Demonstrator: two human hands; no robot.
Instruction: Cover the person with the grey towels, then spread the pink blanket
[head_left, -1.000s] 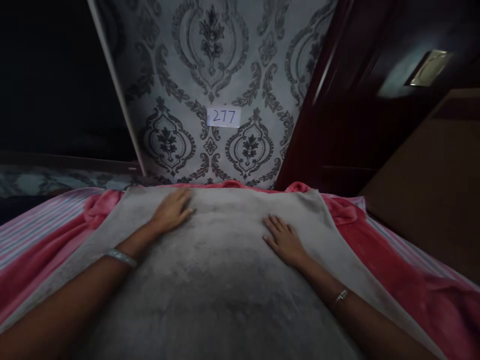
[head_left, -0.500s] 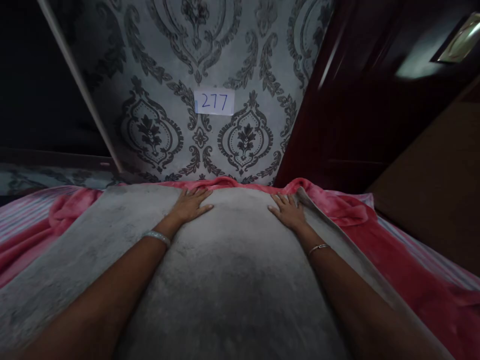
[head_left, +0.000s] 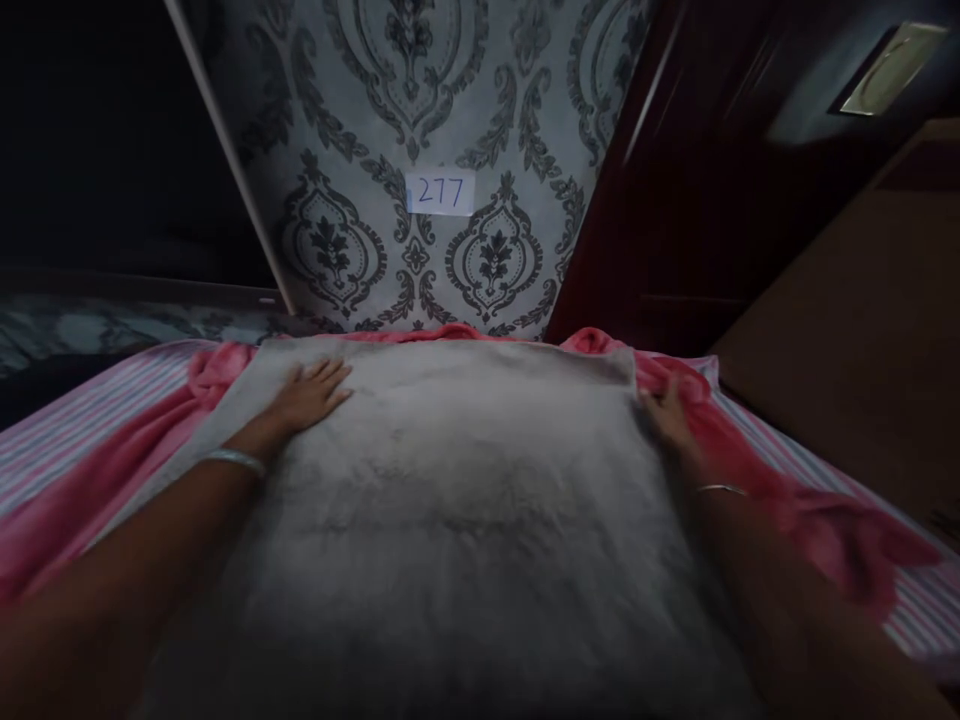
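A grey plush blanket (head_left: 450, 440) is spread out in front of me, its far edge near the wall. My left hand (head_left: 309, 398) lies flat on its far left part, palm down with the fingers stretched out, so it is open. At the far right corner my right hand (head_left: 669, 415) is closed on the blanket's side edge, slightly blurred. Beneath the grey blanket, a red plush blanket (head_left: 135, 435) shows along both sides and the far edge. Each wrist bears a bracelet.
Under the blankets is a striped sheet (head_left: 97, 400). Beyond stands a patterned wallpaper wall (head_left: 420, 110) with a paper marked 277 (head_left: 441, 192). A dark screen-like panel (head_left: 112, 140) is at left; a dark red door (head_left: 690, 200) and a brown board (head_left: 847, 330) are at right.
My left hand has slid left across the grey blanket. My right hand has moved right, from lying flat to closing on the edge. The grey blanket's right side has shifted and its surface looks flatter.
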